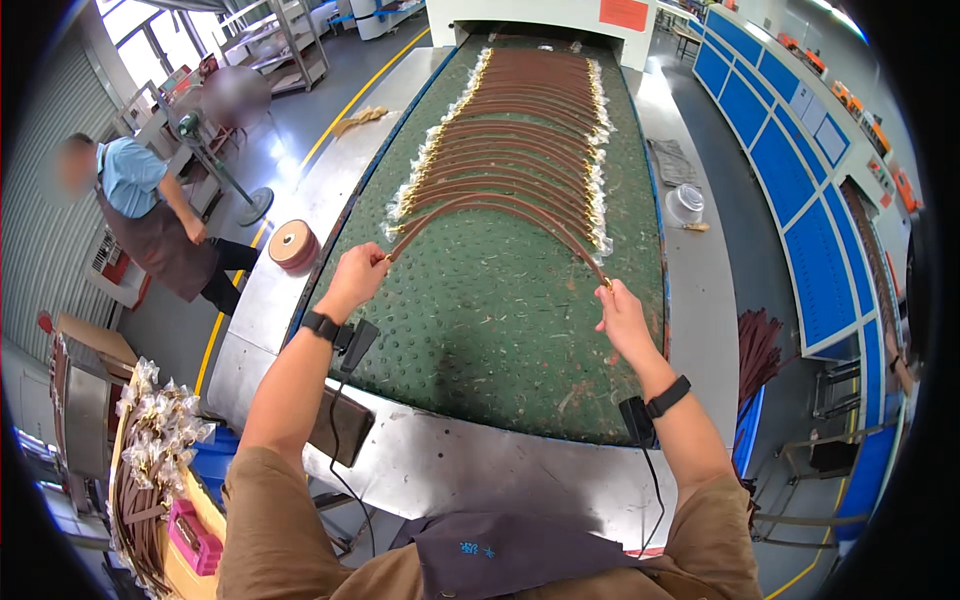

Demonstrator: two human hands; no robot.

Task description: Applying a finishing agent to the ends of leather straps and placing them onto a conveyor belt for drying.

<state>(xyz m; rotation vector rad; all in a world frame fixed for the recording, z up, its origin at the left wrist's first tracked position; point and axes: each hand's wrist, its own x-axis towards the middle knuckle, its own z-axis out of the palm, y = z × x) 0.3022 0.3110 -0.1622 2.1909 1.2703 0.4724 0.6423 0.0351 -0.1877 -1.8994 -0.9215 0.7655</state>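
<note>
Holding brn strap — apron, blue txt

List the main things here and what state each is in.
Left hand, closed in a pinch
Right hand, closed in a pinch
Held brown strap, arched between them
Laid brown straps, arched, lined up crosswise
Green conveyor belt, loaded; motion unclear
Reddish-brown roll, lying flat
</note>
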